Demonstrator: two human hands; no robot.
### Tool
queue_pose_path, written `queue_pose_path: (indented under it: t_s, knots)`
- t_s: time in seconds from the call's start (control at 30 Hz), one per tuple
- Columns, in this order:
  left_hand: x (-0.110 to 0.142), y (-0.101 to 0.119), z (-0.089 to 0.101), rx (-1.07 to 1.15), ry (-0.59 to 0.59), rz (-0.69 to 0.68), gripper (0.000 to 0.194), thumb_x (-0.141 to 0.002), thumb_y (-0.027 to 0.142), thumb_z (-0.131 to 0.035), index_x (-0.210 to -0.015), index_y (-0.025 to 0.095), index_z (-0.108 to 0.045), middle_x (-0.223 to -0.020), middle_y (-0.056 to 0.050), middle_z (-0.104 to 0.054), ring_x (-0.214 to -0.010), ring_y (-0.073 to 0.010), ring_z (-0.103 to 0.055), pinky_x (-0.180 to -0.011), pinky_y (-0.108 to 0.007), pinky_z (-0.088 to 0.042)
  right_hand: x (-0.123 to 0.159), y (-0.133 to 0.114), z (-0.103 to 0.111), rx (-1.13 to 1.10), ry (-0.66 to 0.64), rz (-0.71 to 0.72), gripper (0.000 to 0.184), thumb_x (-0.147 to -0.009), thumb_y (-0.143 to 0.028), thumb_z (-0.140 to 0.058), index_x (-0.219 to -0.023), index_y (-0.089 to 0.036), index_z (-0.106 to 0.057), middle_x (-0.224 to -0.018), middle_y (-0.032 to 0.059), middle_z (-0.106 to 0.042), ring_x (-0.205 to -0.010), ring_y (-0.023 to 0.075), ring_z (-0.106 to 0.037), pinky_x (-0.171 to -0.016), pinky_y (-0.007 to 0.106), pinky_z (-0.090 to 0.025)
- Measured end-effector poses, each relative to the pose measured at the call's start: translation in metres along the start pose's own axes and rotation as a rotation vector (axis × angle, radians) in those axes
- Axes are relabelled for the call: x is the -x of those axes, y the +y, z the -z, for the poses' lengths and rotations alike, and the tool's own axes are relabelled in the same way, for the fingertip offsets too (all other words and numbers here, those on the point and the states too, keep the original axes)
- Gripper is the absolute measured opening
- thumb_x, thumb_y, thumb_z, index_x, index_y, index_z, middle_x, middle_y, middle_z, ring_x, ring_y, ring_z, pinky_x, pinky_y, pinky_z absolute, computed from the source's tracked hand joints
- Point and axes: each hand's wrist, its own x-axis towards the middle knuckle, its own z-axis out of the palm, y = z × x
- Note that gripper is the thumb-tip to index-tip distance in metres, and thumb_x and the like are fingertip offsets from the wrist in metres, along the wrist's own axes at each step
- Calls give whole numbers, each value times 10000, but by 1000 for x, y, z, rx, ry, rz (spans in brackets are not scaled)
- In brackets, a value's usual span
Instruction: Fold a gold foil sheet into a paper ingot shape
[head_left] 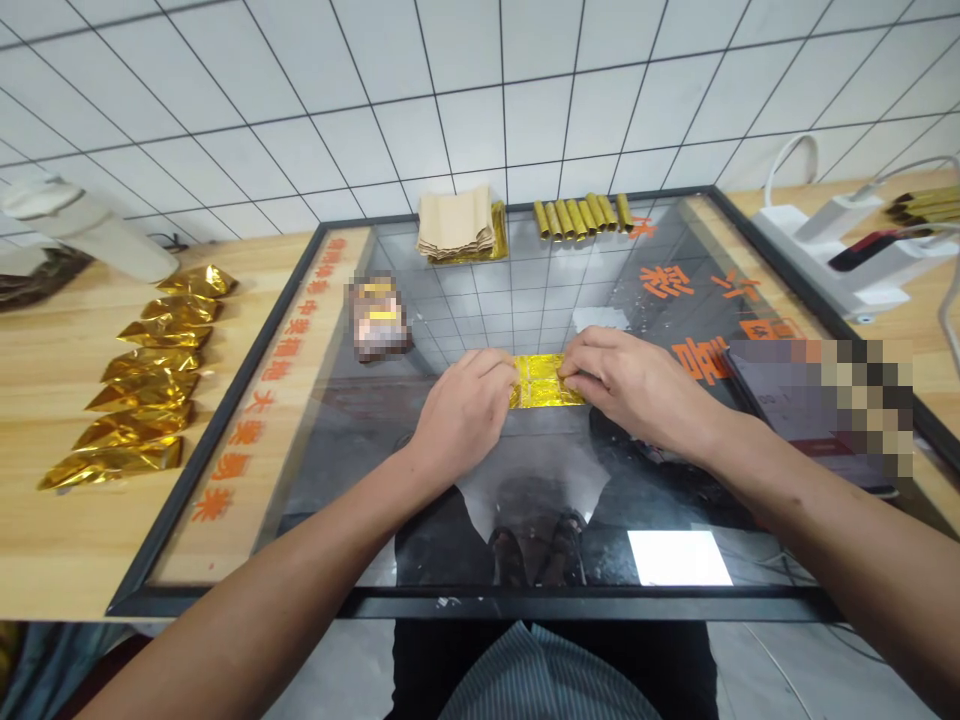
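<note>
A small sheet of gold foil paper (541, 382) lies on the dark glass in front of me, creased and shiny. My left hand (472, 395) pinches its left edge, fingers curled together. At the opposite edge my right hand (611, 375) has thumb and fingertips closed on the foil. Beyond the hands, a stack of brown paper (454, 222) with gold foil beneath sits near the back frame. Beside that stack is a row of rolled gold paper tubes (581, 218). Several folded gold foil ingots (142, 400) line the wooden surface at far left.
The glass panel has a black frame (225, 410). A phone (795, 410) lies by my right forearm, and a blurred-out small pack (377, 318) sits left of centre. A white power strip (821, 260) with cables stands at right, and a white bottle (97, 225) at left.
</note>
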Motion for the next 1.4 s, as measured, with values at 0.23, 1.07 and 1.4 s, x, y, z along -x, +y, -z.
queue_pose_path:
  t_s: [0.23, 1.07, 1.4]
  knots:
    - [4, 0, 3, -56, -15, -37, 239, -1104, 168, -500, -1143, 177, -736, -1307, -101, -743, -1198, -258, -688, -1054, -445, -592, -1, -2, 2, -30, -18, 5, 228, -1076, -192, -532, -965, -220, -729, -1098, 92, -726, -1036, 253, -697, -957, 413, -566]
    - [6, 6, 5, -161, -129, -28, 297, -1141, 247, -456, -1379, 177, -619, -1414, -130, -660, -1252, -292, -631, -1036, -467, -537, 6, -9, 8, 235, -135, 42, 247, -1113, -260, -566, -1192, -164, -780, -1313, 143, -767, -1176, 325, -727, -1012, 515, -596]
    - [5, 7, 6, -170, -134, -29, 328, -1145, 245, -447, -1404, 146, -621, -1478, -134, -646, -1333, -299, -608, -1122, -477, -519, 6, -11, 8, 265, -149, 46, 289, -1109, -249, -566, -1301, -182, -772, -1456, 124, -736, -1260, 337, -723, -1082, 527, -583]
